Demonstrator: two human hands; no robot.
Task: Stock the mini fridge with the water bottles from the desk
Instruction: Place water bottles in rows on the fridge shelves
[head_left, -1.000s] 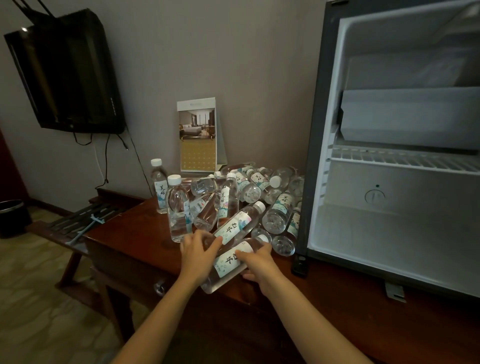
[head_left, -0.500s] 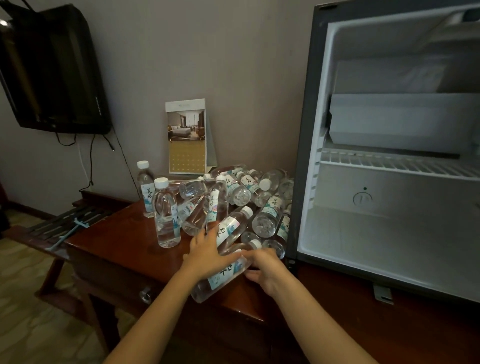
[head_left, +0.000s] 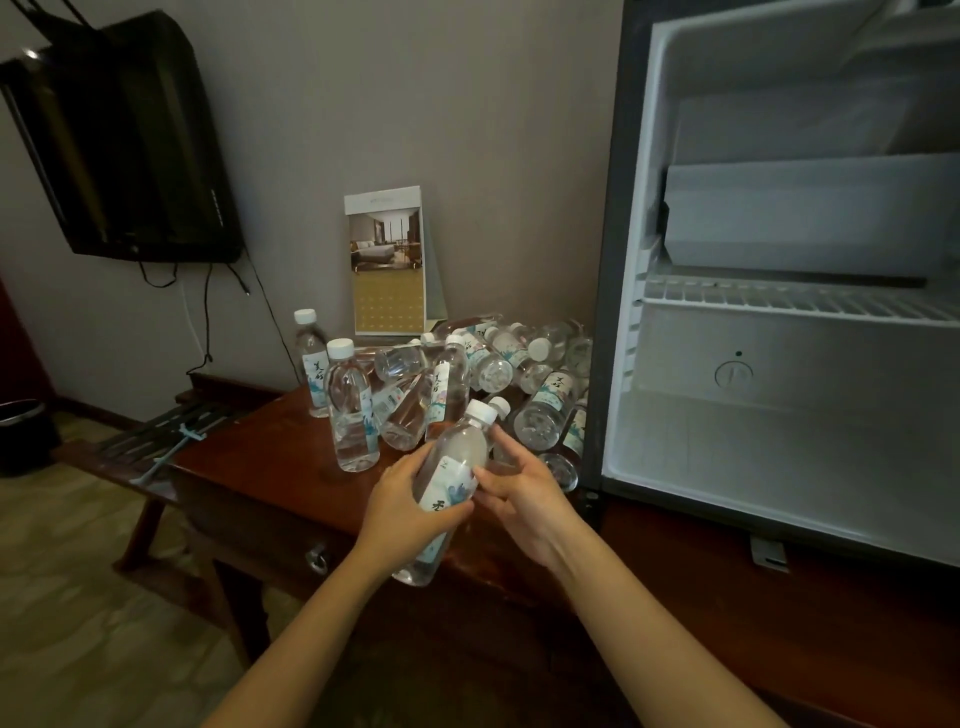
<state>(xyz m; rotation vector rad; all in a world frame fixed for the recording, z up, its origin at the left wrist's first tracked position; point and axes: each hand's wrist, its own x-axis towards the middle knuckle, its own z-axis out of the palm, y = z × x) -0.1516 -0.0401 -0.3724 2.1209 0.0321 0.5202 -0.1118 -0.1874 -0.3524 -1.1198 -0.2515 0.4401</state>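
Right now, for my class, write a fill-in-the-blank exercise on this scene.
The left hand grips a bottle with a ____ cap. The other bottles crowd the wooden ____. The television hangs on the ____.
Missing words: white; desk; wall.

A flat-screen television (head_left: 130, 140) is mounted on the grey wall (head_left: 441, 93), upper left, with black cables (head_left: 208, 312) hanging below it. A calendar card (head_left: 387, 260) stands upright at the rear of the bench (head_left: 249, 467), against the wall. A slatted luggage rack (head_left: 156, 431) stands left of the bench. A dark bin (head_left: 23, 431) sits on the patterned carpet (head_left: 78, 623), far left.
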